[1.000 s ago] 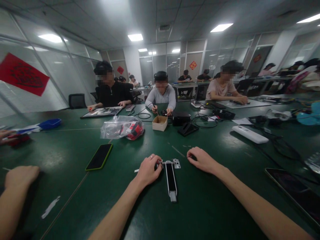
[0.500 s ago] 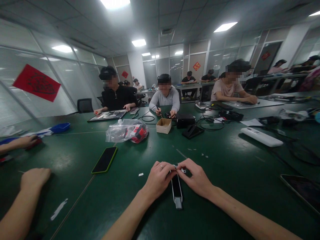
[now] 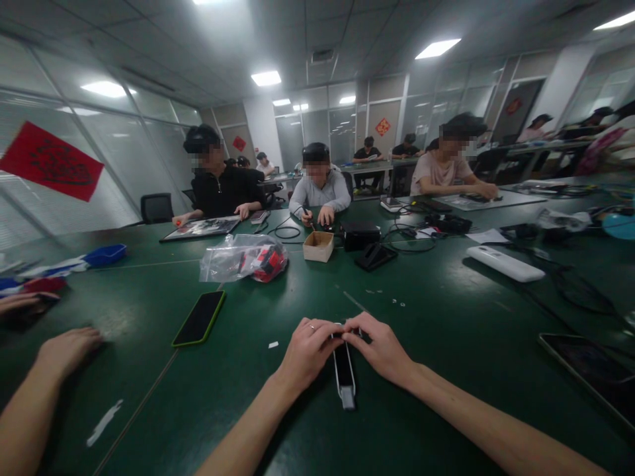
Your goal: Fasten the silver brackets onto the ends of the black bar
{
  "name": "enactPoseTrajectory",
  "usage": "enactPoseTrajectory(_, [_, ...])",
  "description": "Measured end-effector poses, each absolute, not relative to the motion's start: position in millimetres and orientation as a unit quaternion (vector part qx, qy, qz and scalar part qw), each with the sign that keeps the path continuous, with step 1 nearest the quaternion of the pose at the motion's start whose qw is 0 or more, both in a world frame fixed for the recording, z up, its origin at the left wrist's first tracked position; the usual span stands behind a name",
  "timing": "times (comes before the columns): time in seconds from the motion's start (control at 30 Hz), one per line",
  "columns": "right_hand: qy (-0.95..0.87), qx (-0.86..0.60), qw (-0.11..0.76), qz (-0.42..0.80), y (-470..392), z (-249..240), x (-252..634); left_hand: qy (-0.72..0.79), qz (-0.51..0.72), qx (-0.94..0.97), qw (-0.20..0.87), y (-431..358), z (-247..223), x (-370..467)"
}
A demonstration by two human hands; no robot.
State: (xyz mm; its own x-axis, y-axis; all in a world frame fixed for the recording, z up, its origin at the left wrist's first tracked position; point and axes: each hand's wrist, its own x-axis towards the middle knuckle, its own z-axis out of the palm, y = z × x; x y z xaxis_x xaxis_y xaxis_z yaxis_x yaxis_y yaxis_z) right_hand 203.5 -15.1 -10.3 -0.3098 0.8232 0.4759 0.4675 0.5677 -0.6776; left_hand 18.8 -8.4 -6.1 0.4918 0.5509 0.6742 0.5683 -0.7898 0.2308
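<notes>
A slim black strip-like device (image 3: 342, 363) with a white rim lies lengthwise on the green table, a grey block (image 3: 347, 398) at its near end. My left hand (image 3: 308, 350) pinches at the far end of the device, fingers pressed together. My right hand (image 3: 381, 345) meets it there from the other side, its thumb and fingertips closed. A small dark and silvery bit shows beside the right fingers, too small to name. The fingers cover the far end of the device, so what exactly each fingertip grips is hidden.
A green-edged phone (image 3: 199, 318), clear bag with red items (image 3: 243, 258), small open box (image 3: 318, 246), white oblong device (image 3: 505, 263) and dark tablet (image 3: 590, 377) lie around. Another person's hand (image 3: 69, 350) rests at left. Several people sit opposite. Cables (image 3: 411, 241) run at right.
The view has shifted slightly, so things appear farther left. My hands stay at the device's far end, with the right fingers closer over it. The neighbour's hands at left have moved a little.
</notes>
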Motion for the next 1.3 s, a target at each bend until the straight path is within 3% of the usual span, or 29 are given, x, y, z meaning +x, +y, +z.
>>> enactPoseTrajectory(0.47, [-0.827,-0.354,0.393,0.19,-14.0,-11.1,204.3,-0.397,-0.379,-0.831,-0.089,-1.1,-8.2,9.6])
enactPoseTrajectory(0.7, [-0.8,-0.4,0.431,0.119,-4.6,-8.8,218.7,-0.447,-0.319,-0.827,-0.117,12.7,-7.3,-8.3])
enactPoseTrajectory(1.0, [-0.804,-0.475,0.33,0.137,4.0,-16.2,225.1,-0.451,-0.252,-0.844,-0.142,15.7,-7.7,-11.4])
enactPoseTrajectory(1.3, [-0.813,-0.476,0.307,0.136,2.8,-15.5,223.5,-0.455,-0.252,-0.845,-0.127,15.3,-12.7,-8.6])
